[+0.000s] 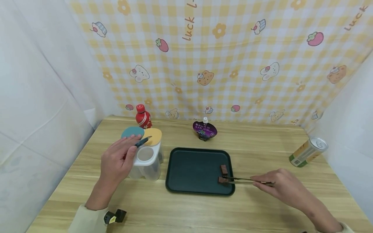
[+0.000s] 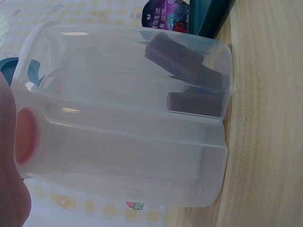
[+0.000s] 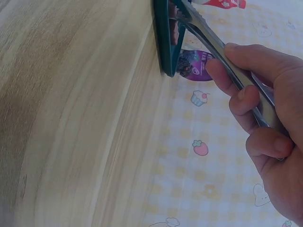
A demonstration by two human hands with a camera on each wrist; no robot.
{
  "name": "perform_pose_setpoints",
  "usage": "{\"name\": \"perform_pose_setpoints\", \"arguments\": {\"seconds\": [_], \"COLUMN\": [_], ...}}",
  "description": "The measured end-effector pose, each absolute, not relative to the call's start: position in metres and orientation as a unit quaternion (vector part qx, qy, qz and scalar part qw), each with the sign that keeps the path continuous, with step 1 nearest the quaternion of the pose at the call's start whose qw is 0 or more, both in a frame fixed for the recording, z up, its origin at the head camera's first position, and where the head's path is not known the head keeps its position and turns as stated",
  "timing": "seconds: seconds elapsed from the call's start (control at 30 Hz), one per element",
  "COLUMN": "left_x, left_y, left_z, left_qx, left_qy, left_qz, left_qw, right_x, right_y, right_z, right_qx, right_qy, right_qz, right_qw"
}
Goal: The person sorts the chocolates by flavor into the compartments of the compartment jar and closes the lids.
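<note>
My left hand (image 1: 118, 158) lies over the top of a clear multi-compartment storage container (image 1: 151, 170), a dark teal flip lid (image 1: 142, 141) between its thumb and index finger. Beside that lid a round opening is uncovered. Brown chocolate-like blocks (image 2: 175, 56) show through the container's wall in the left wrist view. My right hand (image 1: 284, 187) grips metal tongs (image 1: 243, 180), its fingers curled round the handles in the right wrist view. The tongs' tips are at a brown block (image 1: 222, 180) on the dark green tray (image 1: 192, 171); another block (image 1: 223, 169) lies just behind it.
A red bottle (image 1: 143, 118) stands behind the container. A purple pouch (image 1: 205, 129) with a white cap stands behind the tray. At the right is a can (image 1: 308, 152). A checked cloth (image 1: 218, 64) hangs along the back of the wooden table (image 1: 186, 213).
</note>
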State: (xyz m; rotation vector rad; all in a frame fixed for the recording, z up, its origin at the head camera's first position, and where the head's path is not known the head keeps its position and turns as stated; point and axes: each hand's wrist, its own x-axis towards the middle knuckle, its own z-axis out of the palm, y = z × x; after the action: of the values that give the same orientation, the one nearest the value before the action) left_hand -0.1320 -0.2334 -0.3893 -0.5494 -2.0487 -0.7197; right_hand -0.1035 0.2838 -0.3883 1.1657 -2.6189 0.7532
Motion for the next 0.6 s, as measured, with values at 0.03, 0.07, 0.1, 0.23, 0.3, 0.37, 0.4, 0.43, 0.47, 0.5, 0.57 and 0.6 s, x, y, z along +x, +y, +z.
{"name": "perform_pose_setpoints", "arguments": {"seconds": [0.03,0.07,0.1,0.23,0.3,0.37,0.4,0.43,0.47,0.5,0.57,0.6], "left_x": [-0.132,-0.132,-0.132,-0.132,-0.133,-0.133,-0.133,-0.133,-0.133,-0.133,-0.132,-0.132], "left_y": [-0.233,-0.233,-0.233,-0.234,-0.234,-0.233,-0.233,-0.233,-0.233,-0.233,-0.233,-0.233], "left_z": [-0.389,-0.390,-0.390,-0.391,-0.391,-0.391,-0.390,-0.390,-0.390,-0.390,-0.390,-0.390], "left_qx": [-0.221,-0.221,-0.222,-0.226,-0.227,-0.226,-0.225,-0.224,-0.223,-0.223,-0.222,-0.222], "left_qy": [-0.823,-0.822,-0.821,-0.816,-0.815,-0.816,-0.817,-0.818,-0.819,-0.819,-0.820,-0.820], "left_qz": [-0.289,-0.288,-0.287,-0.286,-0.285,-0.284,-0.283,-0.283,-0.283,-0.282,-0.282,-0.283], "left_qw": [0.436,0.438,0.440,0.449,0.450,0.450,0.449,0.448,0.447,0.446,0.446,0.446], "right_x": [-0.104,-0.104,-0.104,-0.104,-0.105,-0.107,-0.107,-0.108,-0.109,-0.110,-0.113,-0.114], "right_y": [0.283,0.283,0.282,0.277,0.271,0.265,0.261,0.257,0.253,0.248,0.237,0.232], "right_z": [-0.388,-0.388,-0.388,-0.386,-0.384,-0.381,-0.380,-0.378,-0.377,-0.375,-0.373,-0.372], "right_qx": [0.392,0.392,0.391,0.370,0.357,0.348,0.346,0.348,0.351,0.354,0.363,0.368], "right_qy": [-0.879,-0.878,-0.877,-0.877,-0.878,-0.878,-0.877,-0.875,-0.872,-0.868,-0.859,-0.854], "right_qz": [0.254,0.258,0.265,0.295,0.309,0.317,0.321,0.325,0.328,0.332,0.340,0.345], "right_qw": [0.091,0.091,0.089,0.079,0.077,0.081,0.085,0.091,0.098,0.105,0.121,0.129]}}
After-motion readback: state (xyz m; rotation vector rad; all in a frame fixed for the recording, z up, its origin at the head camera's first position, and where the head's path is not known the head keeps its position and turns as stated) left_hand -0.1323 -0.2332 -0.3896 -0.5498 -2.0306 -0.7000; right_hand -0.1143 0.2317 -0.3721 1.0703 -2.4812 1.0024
